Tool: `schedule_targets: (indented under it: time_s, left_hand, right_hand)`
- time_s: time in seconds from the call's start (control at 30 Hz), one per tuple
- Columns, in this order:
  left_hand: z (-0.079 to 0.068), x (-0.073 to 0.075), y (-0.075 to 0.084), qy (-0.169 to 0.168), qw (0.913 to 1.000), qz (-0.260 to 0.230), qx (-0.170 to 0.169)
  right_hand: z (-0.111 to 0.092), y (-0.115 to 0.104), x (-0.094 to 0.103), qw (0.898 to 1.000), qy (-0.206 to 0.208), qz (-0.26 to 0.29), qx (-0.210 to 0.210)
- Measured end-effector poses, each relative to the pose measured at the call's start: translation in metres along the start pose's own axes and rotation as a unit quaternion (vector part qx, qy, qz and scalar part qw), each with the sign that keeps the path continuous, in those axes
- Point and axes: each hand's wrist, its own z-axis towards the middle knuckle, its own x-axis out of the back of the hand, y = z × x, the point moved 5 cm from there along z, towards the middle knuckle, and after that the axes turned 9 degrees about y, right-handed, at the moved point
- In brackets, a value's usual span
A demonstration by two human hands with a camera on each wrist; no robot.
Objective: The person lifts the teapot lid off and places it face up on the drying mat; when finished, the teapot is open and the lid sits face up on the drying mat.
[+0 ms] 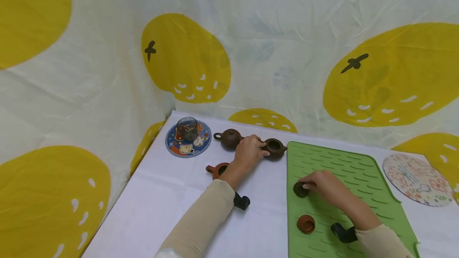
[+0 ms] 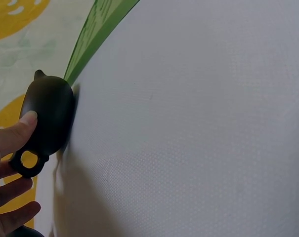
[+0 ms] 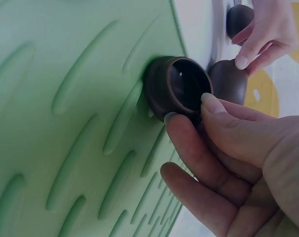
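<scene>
Brown teapot (image 1: 275, 155), round and open-topped, is pinched by left hand (image 1: 248, 152), small dark cup (image 1: 299, 190) by right hand (image 1: 325, 185).

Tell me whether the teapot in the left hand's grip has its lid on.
Off: in the head view, the brown teapot held by the left hand shows a round, uncovered opening.

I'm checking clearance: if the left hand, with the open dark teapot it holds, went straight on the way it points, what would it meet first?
Likely the green mat, its edge right by the spout of the dark teapot; whether the spout overhangs it, I can't tell.
</scene>
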Motion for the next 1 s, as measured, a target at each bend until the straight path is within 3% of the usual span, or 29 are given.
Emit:
schedule_targets:
  time_s: [0.33, 0.57, 0.8, 1.0]
  left_hand:
    - [0.0032, 0.0034, -0.0009, 0.008, 0.9999, 0.004, -0.006]
    - [0.0001, -0.0016, 0.0001, -0.011, 0.9999, 0.013, 0.001]
    - [-0.0016, -0.0026, 0.0020, -0.014, 0.9995, 0.028, -0.001]
    - [0.0005, 0.0011, 0.0058, -0.051, 0.9968, 0.062, -0.007]
  right_hand:
    - [0.0061, 0.0041, 0.0025, 1.000, -0.009, 0.014, -0.007]
    - [0.0038, 0.0065, 0.0001, 0.998, -0.029, 0.034, -0.034]
    - [0.0044, 0.0046, 0.0015, 0.999, -0.027, 0.032, -0.019]
    - [0.0032, 0.0030, 0.0024, 0.999, -0.032, 0.040, -0.014]
